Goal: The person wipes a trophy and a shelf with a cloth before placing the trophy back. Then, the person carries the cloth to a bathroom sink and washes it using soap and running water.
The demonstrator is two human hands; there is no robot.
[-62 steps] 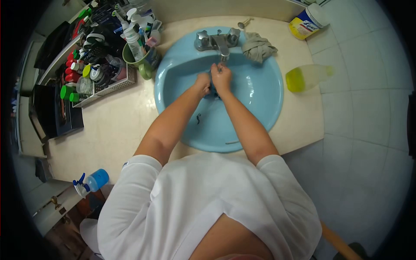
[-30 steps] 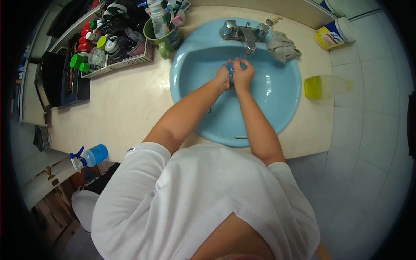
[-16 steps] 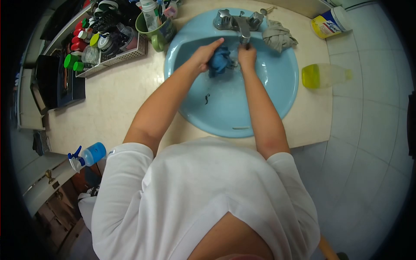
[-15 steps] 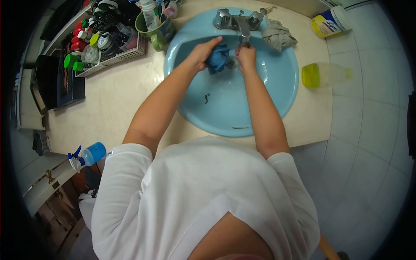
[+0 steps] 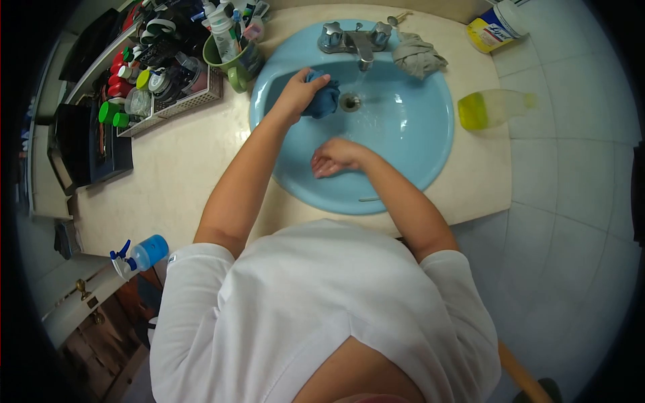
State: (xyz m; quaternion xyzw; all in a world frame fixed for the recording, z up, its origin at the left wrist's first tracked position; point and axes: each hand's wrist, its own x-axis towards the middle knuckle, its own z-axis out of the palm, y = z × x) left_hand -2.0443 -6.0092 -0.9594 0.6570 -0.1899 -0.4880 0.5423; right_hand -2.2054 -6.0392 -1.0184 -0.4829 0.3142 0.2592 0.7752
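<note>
My left hand (image 5: 295, 95) is closed around a bunched blue cloth (image 5: 322, 97), held over the left side of the light-blue sink (image 5: 410, 148). My right hand (image 5: 334, 158) hangs low in the basin, toward its front left. Its fingers are loosely curled and cupped, the wet palm partly showing, with no object seen in them. Water runs from the chrome faucet (image 5: 363, 54) beside the drain (image 5: 349, 102). The spot where dark debris lay is covered by my right hand.
A grey rag (image 5: 418, 57) lies on the sink's back right rim. To the right are a bottle with yellow-green liquid (image 5: 494, 109) and a wipes tub (image 5: 494, 28). A green mug (image 5: 236, 70), toiletries basket (image 5: 178, 97) and blue spray bottle (image 5: 148, 252) are on the left.
My right hand has left the faucet and come down toward the basin's front left. My left hand has drawn the blue cloth slightly left, away from the drain. The view has shifted a little.
</note>
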